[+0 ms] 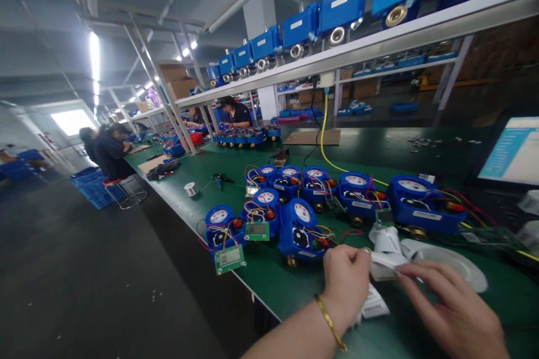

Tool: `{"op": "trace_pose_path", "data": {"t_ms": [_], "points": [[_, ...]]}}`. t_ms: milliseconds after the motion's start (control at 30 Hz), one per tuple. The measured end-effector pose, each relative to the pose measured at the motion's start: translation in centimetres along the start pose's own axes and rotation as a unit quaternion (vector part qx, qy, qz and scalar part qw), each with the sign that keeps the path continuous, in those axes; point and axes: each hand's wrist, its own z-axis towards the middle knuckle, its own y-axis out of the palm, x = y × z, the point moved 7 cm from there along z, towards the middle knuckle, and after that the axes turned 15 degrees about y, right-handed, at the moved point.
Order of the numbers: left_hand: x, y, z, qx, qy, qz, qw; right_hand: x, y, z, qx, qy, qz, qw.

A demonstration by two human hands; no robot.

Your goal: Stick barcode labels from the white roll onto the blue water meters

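Observation:
My left hand, with a gold bracelet on the wrist, is closed in a pinch on a strip of white labels near the green bench's front edge. My right hand has its fingers stretched forward, fingertips touching the same white strip from the right. The strip runs to a white roll lying flat on the bench. Just behind my hands stand several blue water meters with red, yellow and blue wires and small green circuit boards hanging from them.
A long green bench runs away to the left, where other people sit working. A shelf above carries several blue meters. A monitor glows at the right. A yellow cable hangs down. A solder spool lies farther along.

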Motion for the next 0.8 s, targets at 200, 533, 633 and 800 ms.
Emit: {"op": "trace_pose_path", "data": {"t_ms": [200,533,633,800], "points": [[0.6,-0.5,0.1,-0.041,0.008,0.017,0.999,2.0,-0.6,0.3,0.033,0.099,0.055,0.993],[4.4,-10.4,-6.6,-0.002,0.376,0.322,0.869,3.3,0.3,0.5,0.011,0.195,0.143,0.97],[1.8,-16.5,-8.2,0.055,0.371,0.417,0.828,1.9,0.0,0.7,0.004,0.193,0.159,0.968],[-1.6,-24.7,-9.7,0.055,0.287,0.486,0.824,-3.4,1.3,0.6,-0.07,0.169,0.193,0.964]]}}
